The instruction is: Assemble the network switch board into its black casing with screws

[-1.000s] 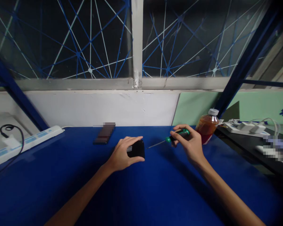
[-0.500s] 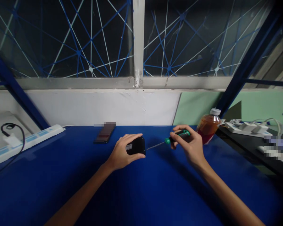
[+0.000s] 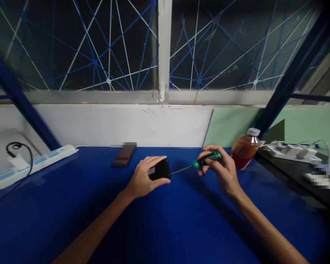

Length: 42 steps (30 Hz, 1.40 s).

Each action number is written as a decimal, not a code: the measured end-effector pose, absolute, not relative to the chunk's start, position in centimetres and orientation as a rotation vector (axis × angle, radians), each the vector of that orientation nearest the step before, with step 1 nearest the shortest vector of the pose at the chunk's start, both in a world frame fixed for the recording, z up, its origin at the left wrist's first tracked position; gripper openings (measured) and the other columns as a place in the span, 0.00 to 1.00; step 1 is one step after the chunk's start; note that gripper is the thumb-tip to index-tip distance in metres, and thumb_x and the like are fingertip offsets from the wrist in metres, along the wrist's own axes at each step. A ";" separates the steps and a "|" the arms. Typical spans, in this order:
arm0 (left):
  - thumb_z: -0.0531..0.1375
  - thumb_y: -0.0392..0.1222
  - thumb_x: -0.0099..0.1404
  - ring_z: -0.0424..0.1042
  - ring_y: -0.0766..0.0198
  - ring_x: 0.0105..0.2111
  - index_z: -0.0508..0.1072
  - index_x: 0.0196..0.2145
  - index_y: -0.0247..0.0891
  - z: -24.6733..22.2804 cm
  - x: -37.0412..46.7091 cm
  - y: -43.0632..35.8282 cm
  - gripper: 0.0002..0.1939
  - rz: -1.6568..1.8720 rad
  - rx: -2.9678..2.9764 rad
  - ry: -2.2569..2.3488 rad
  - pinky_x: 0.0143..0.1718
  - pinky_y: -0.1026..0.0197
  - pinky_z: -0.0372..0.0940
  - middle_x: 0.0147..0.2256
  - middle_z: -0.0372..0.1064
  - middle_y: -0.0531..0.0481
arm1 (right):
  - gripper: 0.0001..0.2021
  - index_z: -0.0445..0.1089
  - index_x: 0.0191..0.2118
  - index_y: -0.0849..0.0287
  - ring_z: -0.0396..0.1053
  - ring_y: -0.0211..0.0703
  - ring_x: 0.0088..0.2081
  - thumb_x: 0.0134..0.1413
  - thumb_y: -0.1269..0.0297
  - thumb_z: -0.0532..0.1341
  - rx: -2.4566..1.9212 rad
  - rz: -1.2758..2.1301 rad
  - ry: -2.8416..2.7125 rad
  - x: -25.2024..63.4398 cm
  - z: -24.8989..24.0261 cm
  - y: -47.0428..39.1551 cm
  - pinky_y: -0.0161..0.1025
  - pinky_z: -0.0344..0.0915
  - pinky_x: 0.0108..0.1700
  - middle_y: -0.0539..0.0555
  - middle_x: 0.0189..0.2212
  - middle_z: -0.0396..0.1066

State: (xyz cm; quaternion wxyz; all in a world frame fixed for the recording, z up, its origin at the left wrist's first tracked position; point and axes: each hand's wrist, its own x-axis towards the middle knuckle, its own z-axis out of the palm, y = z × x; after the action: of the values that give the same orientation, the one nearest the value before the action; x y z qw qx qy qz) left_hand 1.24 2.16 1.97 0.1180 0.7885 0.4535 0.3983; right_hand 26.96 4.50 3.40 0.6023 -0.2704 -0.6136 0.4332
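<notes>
My left hand (image 3: 143, 179) grips a small black box-shaped device (image 3: 161, 171) from its left, thumb along the near side and fingers over the far side. A pale label shows on the device beside my fingers. My right hand (image 3: 222, 167) is closed around the green-and-black handle of a screwdriver (image 3: 208, 159). Its thin metal shaft points left, and the tip meets the right end face of the device, near a corner. Whether the tip sits in a screw is too small to make out.
On the blue table (image 3: 165, 227), a smartphone (image 3: 123, 156) lies beyond my left hand. A white power strip (image 3: 35, 167) with a plugged-in black cable is at the left. Behind my right hand stands a bottle of reddish-brown drink (image 3: 244, 149). Another power strip (image 3: 294, 151) sits farther right.
My right thumb and fingers have shifted on the screwdriver handle, which appears slightly turned. The device stays in my left hand. The whole view has slid a little to the right.
</notes>
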 end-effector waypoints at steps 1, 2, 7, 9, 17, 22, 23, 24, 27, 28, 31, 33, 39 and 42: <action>0.68 0.51 0.53 0.66 0.48 0.52 0.68 0.55 0.46 1.9 1.2 2.2 0.32 1.169 2.306 1.329 0.56 0.41 0.57 0.51 0.70 0.47 | 0.11 0.63 0.44 0.56 0.70 0.39 0.19 0.55 0.65 0.61 -0.638 0.978 -1.419 26.9 3.4 4.5 0.37 0.65 0.20 0.50 0.30 0.71; 0.68 0.52 0.53 0.66 0.48 0.52 0.68 0.55 0.46 1.9 1.2 2.2 0.32 1.170 2.305 1.331 0.56 0.41 0.57 0.52 0.70 0.47 | 0.11 0.63 0.43 0.56 0.69 0.38 0.18 0.55 0.65 0.62 -0.658 0.946 -1.417 26.9 3.5 4.4 0.37 0.65 0.20 0.49 0.28 0.70; 0.67 0.53 0.54 0.66 0.48 0.52 0.68 0.55 0.46 1.8 1.1 2.2 0.32 1.155 2.308 1.344 0.56 0.41 0.57 0.52 0.69 0.47 | 0.10 0.66 0.38 0.57 0.65 0.36 0.13 0.52 0.61 0.65 -0.830 0.785 -1.399 26.5 3.6 4.3 0.33 0.62 0.15 0.43 0.16 0.63; 0.67 0.54 0.54 0.65 0.47 0.52 0.67 0.56 0.45 1.8 1.2 2.3 0.33 1.141 2.315 1.349 0.55 0.40 0.57 0.52 0.69 0.46 | 0.10 0.67 0.38 0.58 0.63 0.35 0.12 0.54 0.59 0.64 -0.870 0.762 -1.389 26.5 3.4 4.4 0.32 0.59 0.13 0.42 0.14 0.60; 0.67 0.55 0.54 0.65 0.44 0.53 0.67 0.56 0.44 1.5 1.4 2.2 0.34 1.104 2.328 1.358 0.54 0.37 0.58 0.52 0.69 0.44 | 0.11 0.61 0.45 0.54 0.70 0.37 0.19 0.57 0.63 0.60 -0.612 0.982 -1.393 26.8 3.3 4.2 0.37 0.67 0.20 0.50 0.34 0.70; 0.67 0.55 0.54 0.65 0.44 0.52 0.67 0.56 0.45 1.5 1.4 2.1 0.34 1.123 2.335 1.350 0.53 0.37 0.58 0.52 0.69 0.44 | 0.12 0.64 0.41 0.56 0.65 0.35 0.14 0.53 0.62 0.65 -0.787 0.779 -1.359 26.1 3.8 3.7 0.33 0.63 0.16 0.44 0.21 0.65; 0.67 0.55 0.54 0.65 0.44 0.52 0.67 0.56 0.45 1.5 1.4 2.1 0.33 1.125 2.338 1.347 0.53 0.37 0.58 0.52 0.69 0.44 | 0.12 0.64 0.40 0.56 0.64 0.35 0.13 0.52 0.62 0.65 -0.827 0.754 -1.360 26.0 3.8 3.7 0.32 0.62 0.15 0.43 0.18 0.63; 0.66 0.54 0.54 0.65 0.45 0.52 0.67 0.56 0.45 1.5 1.3 2.1 0.33 1.125 2.340 1.346 0.53 0.37 0.58 0.52 0.69 0.44 | 0.11 0.65 0.40 0.56 0.64 0.35 0.13 0.53 0.61 0.65 -0.851 0.747 -1.360 26.0 3.8 3.8 0.32 0.62 0.15 0.42 0.16 0.62; 0.66 0.55 0.54 0.65 0.45 0.52 0.67 0.56 0.45 1.6 1.3 2.1 0.33 1.123 2.346 1.349 0.53 0.38 0.59 0.52 0.69 0.44 | 0.11 0.63 0.42 0.56 0.68 0.37 0.16 0.57 0.59 0.61 -0.795 0.842 -1.364 26.2 3.4 4.2 0.34 0.64 0.17 0.46 0.22 0.67; 0.66 0.55 0.54 0.66 0.46 0.52 0.68 0.56 0.45 1.5 1.3 2.2 0.33 1.125 2.350 1.349 0.53 0.38 0.59 0.51 0.69 0.44 | 0.11 0.62 0.44 0.55 0.69 0.37 0.18 0.58 0.59 0.60 -0.753 0.888 -1.366 26.3 3.3 4.3 0.35 0.65 0.17 0.48 0.27 0.69; 0.67 0.55 0.54 0.65 0.46 0.52 0.68 0.56 0.44 1.5 1.4 2.2 0.33 1.129 2.359 1.342 0.53 0.39 0.59 0.51 0.69 0.43 | 0.12 0.61 0.45 0.55 0.71 0.38 0.21 0.57 0.60 0.60 -0.672 0.952 -1.378 26.4 3.2 4.4 0.36 0.65 0.18 0.51 0.35 0.70; 0.66 0.55 0.54 0.65 0.45 0.52 0.68 0.56 0.44 1.5 1.4 2.2 0.33 1.123 2.354 1.349 0.53 0.38 0.59 0.51 0.69 0.43 | 0.12 0.62 0.45 0.55 0.69 0.36 0.19 0.56 0.62 0.62 -0.680 0.906 -1.373 26.4 3.3 4.2 0.36 0.65 0.19 0.50 0.32 0.69; 0.66 0.55 0.54 0.66 0.44 0.51 0.68 0.56 0.45 1.6 1.4 2.1 0.33 1.119 2.354 1.345 0.52 0.37 0.59 0.51 0.70 0.44 | 0.11 0.64 0.34 0.58 0.65 0.35 0.14 0.50 0.62 0.67 -0.838 0.740 -1.366 26.1 3.8 3.7 0.33 0.62 0.17 0.44 0.17 0.63; 0.66 0.54 0.54 0.66 0.45 0.51 0.68 0.56 0.45 1.6 1.3 2.1 0.32 1.123 2.359 1.332 0.52 0.38 0.59 0.51 0.70 0.44 | 0.10 0.63 0.37 0.57 0.67 0.36 0.15 0.55 0.59 0.63 -0.805 0.808 -1.372 26.1 3.7 3.7 0.34 0.64 0.18 0.45 0.19 0.65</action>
State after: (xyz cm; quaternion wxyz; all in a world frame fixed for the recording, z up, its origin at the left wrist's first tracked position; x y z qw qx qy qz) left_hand 1.26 2.12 1.60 0.1043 0.8000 0.4517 0.3809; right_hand 26.13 3.71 3.71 0.6279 -0.3510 -0.5986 0.3525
